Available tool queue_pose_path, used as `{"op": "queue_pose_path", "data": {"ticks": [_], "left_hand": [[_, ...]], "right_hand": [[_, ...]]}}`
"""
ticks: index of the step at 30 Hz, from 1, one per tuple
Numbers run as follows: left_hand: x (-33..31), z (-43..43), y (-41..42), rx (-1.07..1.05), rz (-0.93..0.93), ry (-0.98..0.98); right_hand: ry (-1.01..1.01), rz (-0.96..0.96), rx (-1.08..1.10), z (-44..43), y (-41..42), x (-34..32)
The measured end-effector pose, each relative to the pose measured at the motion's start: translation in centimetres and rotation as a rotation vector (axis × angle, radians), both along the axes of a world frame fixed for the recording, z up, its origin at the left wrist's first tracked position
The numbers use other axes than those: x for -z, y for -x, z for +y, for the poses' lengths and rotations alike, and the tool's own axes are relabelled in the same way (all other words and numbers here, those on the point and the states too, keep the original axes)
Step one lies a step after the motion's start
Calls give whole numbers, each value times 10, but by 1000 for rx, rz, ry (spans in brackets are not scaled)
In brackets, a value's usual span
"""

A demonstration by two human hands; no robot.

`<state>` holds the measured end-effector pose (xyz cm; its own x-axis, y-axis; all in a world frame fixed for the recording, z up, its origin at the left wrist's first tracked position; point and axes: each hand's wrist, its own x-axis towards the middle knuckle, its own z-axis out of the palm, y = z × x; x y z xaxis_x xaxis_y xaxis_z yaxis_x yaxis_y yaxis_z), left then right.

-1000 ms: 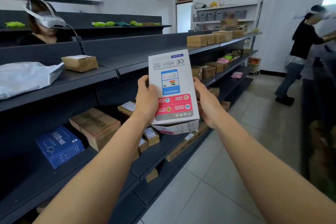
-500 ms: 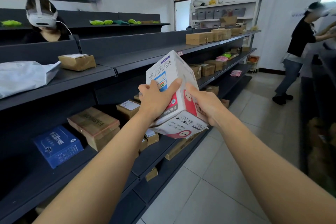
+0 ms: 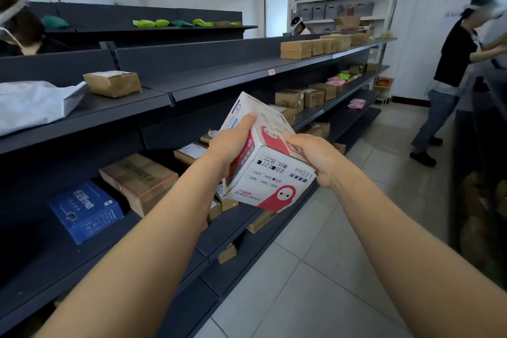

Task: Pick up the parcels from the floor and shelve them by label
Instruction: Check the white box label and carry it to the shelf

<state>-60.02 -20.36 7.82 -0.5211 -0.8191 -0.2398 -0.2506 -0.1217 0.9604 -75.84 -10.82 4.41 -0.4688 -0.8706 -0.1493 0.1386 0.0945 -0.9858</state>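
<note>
I hold a white and red LED bulb box in both hands, tilted, with its printed end face turned toward me. My left hand grips its left side, the fingers laid over the top edge. My right hand grips the right side. The box hangs in front of the dark grey shelving, at about the height of the middle shelf. No shipping label shows on the faces that I can see.
Brown cartons, a blue box and a white mail bag lie on the shelves at left. More cartons line the top shelf further along. A person stands in the tiled aisle at right; another is behind the shelving.
The box has turned from upright, its front face toward me, to tilted with its end face toward me. It has come slightly lower and both hands have shifted their grip.
</note>
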Motion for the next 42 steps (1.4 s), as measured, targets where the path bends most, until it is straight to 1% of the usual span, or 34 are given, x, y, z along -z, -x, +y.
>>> {"op": "queue_pose_path", "data": {"ticks": [3,6,8,11,15,19,21,23,26,32,37,42], "left_hand": [[3,1,0,-23,45,-38],[7,1,5,-87,37,4],[11,-1,10,-99,60,-1],[15,-2,15,-24,99,-70],[24,-8,19,50,44,-83],[37,-5,29,37,175,-102],[40,-3,36,28,254,-53],[41,-2,42,8,321,29],[40,-2,51,-45,342,165],[38,-2,71,-151,384,342],[32,2,98,-129,417,422],[14,14,145,-73,473,489]], "right_hand": [[27,-71,32,0,1,-1],[105,-194,60,-1,3,-1],[128,-229,69,-1,4,-1],[115,-200,100,-1,6,-4],[110,-121,89,-3,13,-2],[69,59,126,-10,15,-2],[78,154,151,-16,14,-1],[112,168,171,-19,14,3],[202,186,199,-22,16,11],[322,200,178,-31,37,14],[372,170,145,-30,66,14],[455,144,176,-20,114,3]]}}
